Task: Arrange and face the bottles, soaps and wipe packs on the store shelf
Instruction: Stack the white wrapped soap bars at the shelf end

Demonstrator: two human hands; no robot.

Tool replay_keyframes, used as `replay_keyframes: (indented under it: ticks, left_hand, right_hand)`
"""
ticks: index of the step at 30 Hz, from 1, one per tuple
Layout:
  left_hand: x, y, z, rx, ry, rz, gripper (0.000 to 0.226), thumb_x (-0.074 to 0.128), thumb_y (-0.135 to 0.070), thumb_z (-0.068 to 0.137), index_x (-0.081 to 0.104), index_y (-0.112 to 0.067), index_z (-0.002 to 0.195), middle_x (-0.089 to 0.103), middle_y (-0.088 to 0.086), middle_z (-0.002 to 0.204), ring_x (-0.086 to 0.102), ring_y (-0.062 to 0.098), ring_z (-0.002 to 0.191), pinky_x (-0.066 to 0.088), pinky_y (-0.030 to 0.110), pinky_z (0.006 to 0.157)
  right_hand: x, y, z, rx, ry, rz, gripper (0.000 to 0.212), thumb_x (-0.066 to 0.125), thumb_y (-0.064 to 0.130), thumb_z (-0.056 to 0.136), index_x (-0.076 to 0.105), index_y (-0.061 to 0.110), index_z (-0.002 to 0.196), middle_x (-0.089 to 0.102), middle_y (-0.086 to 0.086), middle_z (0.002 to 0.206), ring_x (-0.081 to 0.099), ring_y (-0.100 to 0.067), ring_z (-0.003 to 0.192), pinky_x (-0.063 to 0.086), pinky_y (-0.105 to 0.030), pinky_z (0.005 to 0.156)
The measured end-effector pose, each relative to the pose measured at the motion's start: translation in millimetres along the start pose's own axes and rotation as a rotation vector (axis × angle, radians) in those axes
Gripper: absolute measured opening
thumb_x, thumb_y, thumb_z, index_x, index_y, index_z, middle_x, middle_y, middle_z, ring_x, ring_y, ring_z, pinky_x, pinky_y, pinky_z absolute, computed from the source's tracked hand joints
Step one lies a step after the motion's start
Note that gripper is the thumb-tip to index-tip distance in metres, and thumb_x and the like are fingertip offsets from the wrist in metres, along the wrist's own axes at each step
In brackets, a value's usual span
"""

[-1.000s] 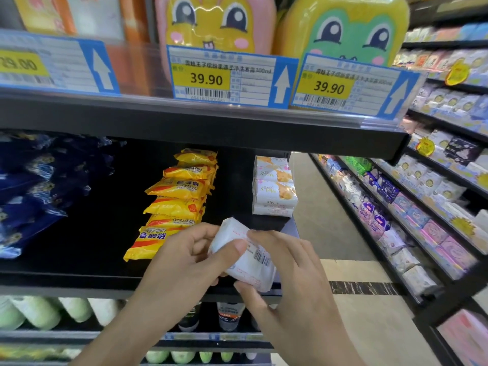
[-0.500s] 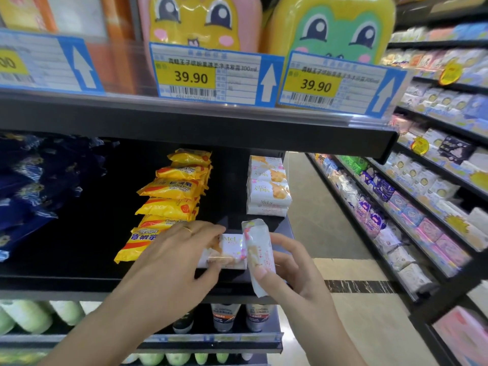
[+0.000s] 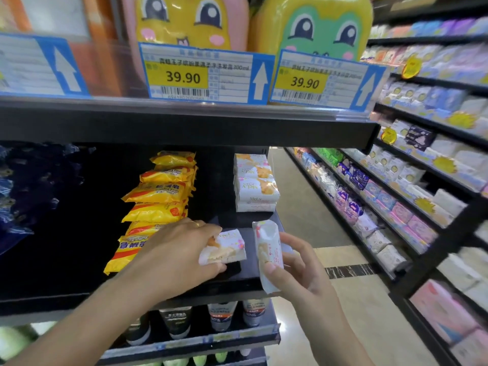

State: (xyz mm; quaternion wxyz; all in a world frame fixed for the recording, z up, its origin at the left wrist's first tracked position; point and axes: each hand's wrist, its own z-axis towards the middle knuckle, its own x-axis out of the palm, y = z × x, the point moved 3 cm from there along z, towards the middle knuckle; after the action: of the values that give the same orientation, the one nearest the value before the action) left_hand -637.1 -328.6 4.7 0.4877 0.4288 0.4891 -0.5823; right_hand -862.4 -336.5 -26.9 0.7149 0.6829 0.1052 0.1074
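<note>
Black store shelf [image 3: 245,280] ran across centre frame; an aisle of tan floor [image 3: 351,299] with more stocked shelving [image 3: 422,196] lay at 3 o'clock. Left hand [image 3: 182,249] pinched a white soap pack [image 3: 224,247] lying flat on the shelf, thumb under its front edge. Right hand [image 3: 293,268] gripped a second soap pack [image 3: 268,257] upright, just beside the first at its 3 o'clock. A white soap stack [image 3: 254,186] sat at 12 o'clock, a yellow soap row [image 3: 158,196] at 10. Price tags [image 3: 200,75] hung above, small print blurred. Blue packs [image 3: 23,196] at 9 o'clock were dark and cut off. Tubes [image 3: 224,315] on the shelf below were partly hidden.
</note>
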Motion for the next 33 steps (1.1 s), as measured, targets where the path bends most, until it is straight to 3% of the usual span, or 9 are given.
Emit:
replay_keyframes:
  ticks: [5,10,14,17,19,22,25,29,33]
  left_hand:
    - [2,-4,-4,-0.061,-0.055,-0.674,0.051,0.076,-0.063,0.077,0.062,-0.047,0.124,0.067,-0.033,0.107,0.062,-0.009,0.102,0.054,0.025,0.087]
    - [6,-39,-5,0.013,0.114,-1.120,0.031,0.076,-0.040,0.086,0.072,-0.036,0.116,0.076,-0.022,0.109,0.069,-0.004,0.105,0.052,0.029,0.099]
    - [23,-80,-14,0.107,0.140,-1.210,0.039,0.084,-0.033,0.082,0.072,-0.033,0.119,0.076,-0.021,0.109,0.070,-0.003,0.104,0.053,0.023,0.092]
    - [40,-112,-17,0.174,0.226,-1.255,0.046,0.085,-0.051,0.073,0.072,-0.034,0.114,0.077,-0.020,0.106,0.072,-0.001,0.101,0.053,0.021,0.086]
    - [53,-138,-16,0.198,0.313,-1.287,0.042,0.087,-0.052,0.075,0.072,-0.036,0.110,0.078,-0.020,0.104,0.072,-0.001,0.100,0.053,0.021,0.086]
    - [73,-184,-16,0.233,0.442,-1.322,0.028,0.078,-0.030,0.081,0.073,-0.032,0.108,0.079,-0.017,0.102,0.074,0.003,0.099,0.056,0.015,0.082]
    - [94,-234,-15,0.266,0.545,-1.286,0.036,0.086,-0.037,0.079,0.074,-0.028,0.112,0.079,-0.012,0.104,0.074,0.007,0.100,0.057,0.018,0.080]
    - [122,-309,-21,0.295,0.658,-1.233,0.020,0.085,-0.028,0.084,0.077,-0.031,0.102,0.079,-0.007,0.100,0.075,0.012,0.095,0.058,0.022,0.074]
    - [146,-389,-31,0.313,0.770,-1.222,0.031,0.080,-0.020,0.087,0.070,-0.029,0.114,0.078,-0.015,0.105,0.073,0.005,0.099,0.055,0.015,0.072]
  right_hand:
    - [-5,-3,-30,-0.024,-0.214,0.055,0.048,0.079,0.038,0.069,0.068,0.045,0.116,0.077,-0.003,0.105,0.073,-0.021,0.100,0.058,-0.045,0.094]
    - [-18,-14,-76,-0.035,-0.440,0.047,0.060,0.078,0.048,0.056,0.067,0.048,0.115,0.076,-0.002,0.106,0.073,-0.019,0.095,0.061,-0.041,0.088]
    - [-41,-23,-119,0.001,-0.584,0.037,0.062,0.078,0.049,0.056,0.066,0.050,0.117,0.076,-0.002,0.108,0.073,-0.018,0.096,0.062,-0.035,0.079]
    - [-62,-29,-151,0.040,-0.685,0.028,0.065,0.081,0.042,0.062,0.064,0.042,0.125,0.076,0.000,0.111,0.073,-0.013,0.094,0.055,-0.020,0.068]
    - [-79,-35,-171,0.060,-0.763,0.023,0.063,0.077,0.034,0.066,0.062,0.036,0.128,0.075,-0.002,0.111,0.072,-0.009,0.088,0.051,-0.014,0.061]
    - [-105,-45,-199,0.083,-0.864,0.029,0.063,0.079,0.033,0.065,0.063,0.037,0.126,0.075,-0.003,0.110,0.073,-0.013,0.091,0.056,-0.021,0.067]
    - [-135,-53,-226,0.107,-0.944,0.044,0.069,0.083,0.044,0.057,0.064,0.042,0.124,0.076,0.001,0.108,0.073,-0.017,0.096,0.060,-0.033,0.079]
    - [-186,-60,-260,0.135,-1.016,0.045,0.064,0.083,0.035,0.061,0.065,0.043,0.121,0.076,0.003,0.103,0.074,-0.015,0.090,0.057,-0.023,0.070]
    - [-248,-65,-292,0.153,-1.069,0.074,0.060,0.079,0.024,0.064,0.064,0.031,0.122,0.078,0.004,0.099,0.072,-0.009,0.081,0.052,-0.016,0.060]
